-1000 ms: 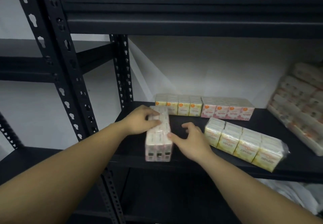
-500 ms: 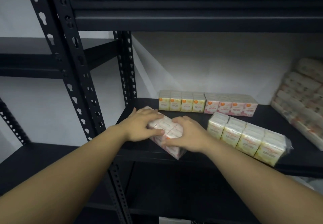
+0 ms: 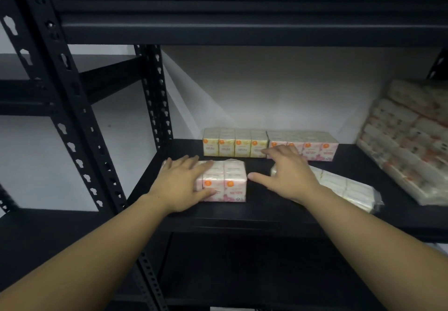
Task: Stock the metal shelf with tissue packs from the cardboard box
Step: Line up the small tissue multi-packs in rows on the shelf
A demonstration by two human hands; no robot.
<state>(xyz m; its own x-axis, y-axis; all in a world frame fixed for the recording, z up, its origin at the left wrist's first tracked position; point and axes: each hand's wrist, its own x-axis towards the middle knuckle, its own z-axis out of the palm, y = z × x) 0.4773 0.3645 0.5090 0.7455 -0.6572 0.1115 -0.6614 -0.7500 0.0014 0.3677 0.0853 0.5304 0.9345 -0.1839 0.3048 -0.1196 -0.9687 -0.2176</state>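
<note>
A pink tissue pack stands lengthwise along the front left of the black metal shelf, its labels facing me. My left hand grips its left end, fingers over the top and thumb on the front face. My right hand is off the pack, fingers spread, hovering over the left end of a yellow tissue pack that lies slanted on the shelf. A yellow pack and a pink pack form a row along the back. The cardboard box is out of view.
A large wrapped bundle of tissue packs leans at the shelf's right end. The upper shelf beam hangs low overhead. A perforated black upright stands at the left. A white wall closes the back.
The pink pack has been turned from pointing towards me to lying parallel with the shelf front. My right hand has let go of it and moved right over the yellow pack.
</note>
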